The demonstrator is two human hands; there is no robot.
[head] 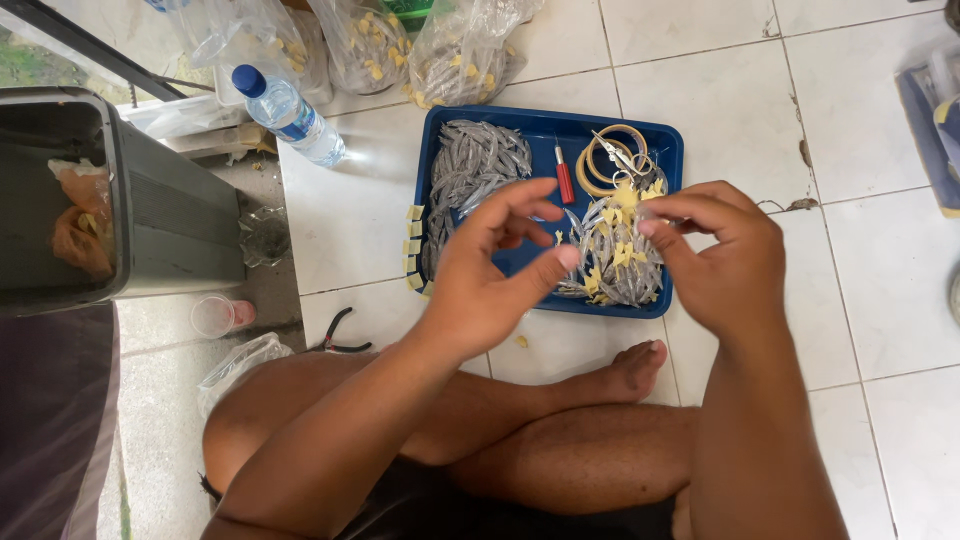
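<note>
— What are the two hands doing over the blue tray point(440, 130)?

— The left hand point(480, 275) hovers above the tray's near left part, fingers point(565, 258) spread and loosely curled, thumb and forefinger apart, nothing visible between them. The right hand point(715, 255) is above the tray's near right corner, fingertips drawn together just over the pile of small silver pieces with yellow tags point(615, 262). Whether it pinches one of them I cannot tell; the fingertips hide that spot.

— And where does that pile lie?

— In the right half of the tray, near the front wall. A second heap of plain silver pieces point(470, 165) fills the left half. Between them lies a small red-handled tool point(564, 178), and in the far right corner sit rolls of tape point(605, 155) with small scissors point(618, 155) on top. A row of yellow tags point(412, 245) hangs along the tray's left edge.

— What is around it on the floor?

— A water bottle point(290, 112) lies to the left, plastic bags point(455, 50) of more pieces stand beyond the tray, a grey bin point(150, 200) stands further left, black pliers point(340, 335) and a clear cup point(215, 315) lie near the person's knee. The crossed legs, a foot point(630, 370) just before the tray, sit between the person and it.
</note>
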